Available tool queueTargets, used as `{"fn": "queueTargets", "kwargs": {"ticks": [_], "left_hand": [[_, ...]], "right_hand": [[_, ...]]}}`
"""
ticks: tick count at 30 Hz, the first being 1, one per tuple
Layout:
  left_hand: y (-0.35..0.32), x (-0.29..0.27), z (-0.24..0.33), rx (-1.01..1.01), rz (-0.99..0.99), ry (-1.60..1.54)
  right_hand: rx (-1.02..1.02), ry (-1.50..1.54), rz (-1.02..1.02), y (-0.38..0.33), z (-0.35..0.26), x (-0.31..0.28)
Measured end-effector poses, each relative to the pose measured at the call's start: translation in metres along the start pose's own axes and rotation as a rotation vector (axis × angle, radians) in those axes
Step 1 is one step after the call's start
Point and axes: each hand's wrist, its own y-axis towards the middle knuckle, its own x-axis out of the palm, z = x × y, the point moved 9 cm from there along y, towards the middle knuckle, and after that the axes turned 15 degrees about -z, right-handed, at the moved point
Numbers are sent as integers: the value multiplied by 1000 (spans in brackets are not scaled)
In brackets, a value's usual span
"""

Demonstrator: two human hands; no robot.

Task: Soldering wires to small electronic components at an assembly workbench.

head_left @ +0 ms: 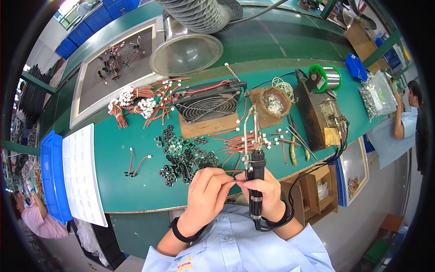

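Note:
My right hand (268,192) is wrapped round the black handle of a soldering iron (258,165), which stands almost upright with its metal tip and a thin bent tube pointing away from me. My left hand (206,192) is closed in a pinch, its fingertips meeting those of the right hand beside the handle. What the left fingers pinch is too small to make out. Just beyond the hands lie a pile of small black and green parts (183,158) and a loose bunch of red wires with white connectors (240,143).
A fan (208,106) stands mid-table below a metal fume hood (186,53). To the right are a tin of pellets (275,103), tweezers (300,138), a solder spool (333,78) and a dark metal box (317,113). White trays (81,167) and a blue bin (55,177) edge the left.

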Motion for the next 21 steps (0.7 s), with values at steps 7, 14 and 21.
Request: {"fn": "queueTargets", "kwargs": {"ticks": [7, 14, 21], "left_hand": [[-14, 2, 24, 86, -163, 95], [-27, 11, 11, 28, -235, -79], [-25, 8, 2, -27, -229, 23]], "right_hand": [[24, -18, -239, -6, -19, -1], [86, 108, -334, -20, -15, 7], [147, 132, -231, -19, -9, 2]]}}
